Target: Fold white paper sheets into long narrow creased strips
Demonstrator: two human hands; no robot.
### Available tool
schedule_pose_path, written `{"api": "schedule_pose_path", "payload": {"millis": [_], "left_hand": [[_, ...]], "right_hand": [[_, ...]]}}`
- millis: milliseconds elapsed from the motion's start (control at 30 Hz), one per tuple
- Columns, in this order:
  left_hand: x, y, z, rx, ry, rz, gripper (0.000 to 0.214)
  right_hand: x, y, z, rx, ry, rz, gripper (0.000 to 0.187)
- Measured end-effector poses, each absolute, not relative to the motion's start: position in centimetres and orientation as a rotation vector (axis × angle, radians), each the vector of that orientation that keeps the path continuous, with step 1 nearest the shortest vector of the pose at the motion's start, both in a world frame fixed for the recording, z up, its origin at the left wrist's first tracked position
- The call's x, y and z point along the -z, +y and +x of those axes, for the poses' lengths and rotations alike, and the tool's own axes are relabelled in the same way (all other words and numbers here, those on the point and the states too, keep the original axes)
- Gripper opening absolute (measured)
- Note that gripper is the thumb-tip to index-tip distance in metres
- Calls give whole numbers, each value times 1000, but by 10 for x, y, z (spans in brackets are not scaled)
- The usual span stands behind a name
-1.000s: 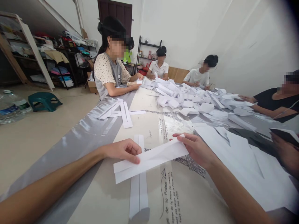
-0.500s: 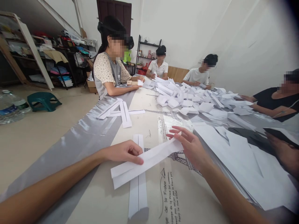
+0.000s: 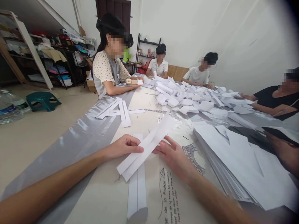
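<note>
A folded white paper strip (image 3: pixel 151 141) slants over the table, held near its middle by my left hand (image 3: pixel 122 145), thumb on top. My right hand (image 3: pixel 176 158) is at the strip's right edge with fingers stretched out and apart; some fingertips pass close to or behind the paper, and I cannot tell whether they touch it. Beneath the held piece another folded strip (image 3: pixel 137 193) lies lengthwise on the table, a dark seam running down its middle. Farther off, several folded strips (image 3: pixel 125 115) lie across one another.
To the right is a stack of flat white sheets (image 3: pixel 235 161). A big heap of folded papers (image 3: pixel 187 96) covers the table's far part. Several people sit around it; one at the left (image 3: pixel 112 68) holds a small wooden block (image 3: pixel 132 81). A green stool (image 3: pixel 43 101) stands on the floor.
My right hand has come off the strip's far end and moved down and left along its edge. The strip has swung steeper, its far end pointing more away from me. My left hand keeps its pinch.
</note>
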State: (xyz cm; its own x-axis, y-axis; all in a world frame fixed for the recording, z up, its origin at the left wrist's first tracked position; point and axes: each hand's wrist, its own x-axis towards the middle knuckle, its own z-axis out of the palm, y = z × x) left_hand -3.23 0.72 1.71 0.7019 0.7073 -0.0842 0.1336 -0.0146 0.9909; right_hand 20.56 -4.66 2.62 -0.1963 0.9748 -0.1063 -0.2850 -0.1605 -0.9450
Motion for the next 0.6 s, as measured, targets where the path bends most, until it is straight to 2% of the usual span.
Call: {"api": "schedule_pose_path", "payload": {"millis": [200,600], "left_hand": [[-18,0,-26,-423,668,1762,51],[-20,1,-27,-333,629,1830,53]], "right_hand": [[-24,-55,195,-1587,-1086,-1150,36],[-15,-53,196,-1454,-1158,-1256,30]]}}
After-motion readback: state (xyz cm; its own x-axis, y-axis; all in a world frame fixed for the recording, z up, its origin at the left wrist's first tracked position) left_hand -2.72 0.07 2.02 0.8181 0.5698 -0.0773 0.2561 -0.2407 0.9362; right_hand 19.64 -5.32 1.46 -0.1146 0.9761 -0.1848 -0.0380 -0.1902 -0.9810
